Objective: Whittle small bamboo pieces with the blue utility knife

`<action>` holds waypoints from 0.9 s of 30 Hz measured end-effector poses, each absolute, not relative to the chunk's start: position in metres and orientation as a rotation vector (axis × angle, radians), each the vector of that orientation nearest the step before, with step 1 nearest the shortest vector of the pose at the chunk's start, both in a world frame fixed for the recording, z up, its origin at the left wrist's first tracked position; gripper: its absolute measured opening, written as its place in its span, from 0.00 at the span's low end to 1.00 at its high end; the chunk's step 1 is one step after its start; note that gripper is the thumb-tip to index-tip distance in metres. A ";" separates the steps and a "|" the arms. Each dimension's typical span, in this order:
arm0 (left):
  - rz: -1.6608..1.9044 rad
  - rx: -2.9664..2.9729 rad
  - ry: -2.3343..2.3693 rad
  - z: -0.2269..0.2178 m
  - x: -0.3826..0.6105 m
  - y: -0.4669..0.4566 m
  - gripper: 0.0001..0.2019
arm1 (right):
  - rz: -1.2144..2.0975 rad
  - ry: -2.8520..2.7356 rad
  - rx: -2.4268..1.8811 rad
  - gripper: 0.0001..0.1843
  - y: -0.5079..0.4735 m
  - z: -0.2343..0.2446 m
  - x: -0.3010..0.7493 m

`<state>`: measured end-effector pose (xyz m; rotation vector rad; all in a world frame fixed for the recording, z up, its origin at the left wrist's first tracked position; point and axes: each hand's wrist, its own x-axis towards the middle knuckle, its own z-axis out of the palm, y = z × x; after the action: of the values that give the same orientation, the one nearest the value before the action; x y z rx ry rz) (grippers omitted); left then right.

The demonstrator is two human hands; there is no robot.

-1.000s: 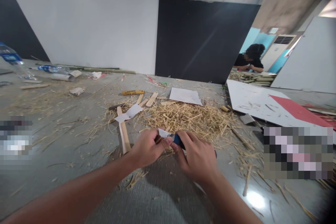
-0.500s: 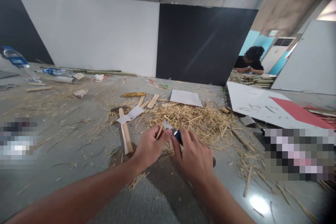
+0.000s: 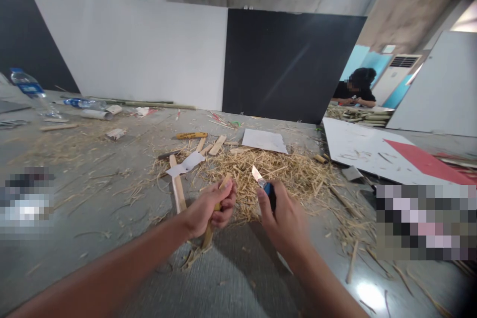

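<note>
Running behind your grey table (image 3: 122,213) you've got a white panel (image 3: 149,54) with a black panel (image 3: 283,64) right beside it. A messy heap of shavings (image 3: 298,179) sits on the tabletop, with a sheet of paper (image 3: 264,140) at its far edge. Your left hand (image 3: 210,206) is wrapped around a strip (image 3: 207,237), one end poking past your thumb, the other below your fist. Your right hand (image 3: 286,213) is gripping a knife (image 3: 262,183), blade out, angled up and leftward, near the strip but not touching it.
</note>
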<state>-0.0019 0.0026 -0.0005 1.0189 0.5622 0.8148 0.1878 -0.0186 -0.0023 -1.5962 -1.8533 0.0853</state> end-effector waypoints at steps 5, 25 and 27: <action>0.801 0.986 0.612 0.002 -0.002 -0.001 0.16 | 0.213 -1.817 -1.418 0.19 -0.020 -0.001 0.190; 0.711 1.293 0.860 -0.007 0.006 -0.008 0.21 | 0.231 -2.258 -1.258 0.19 -0.025 -0.004 0.185; 0.731 1.339 0.916 -0.007 0.007 -0.008 0.22 | 0.263 -2.242 -1.230 0.20 -0.023 -0.004 0.184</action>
<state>0.0069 -0.0080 -0.0066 1.3388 0.9162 0.7307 0.1836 -0.0225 -0.0044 -1.2300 -2.2423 0.2632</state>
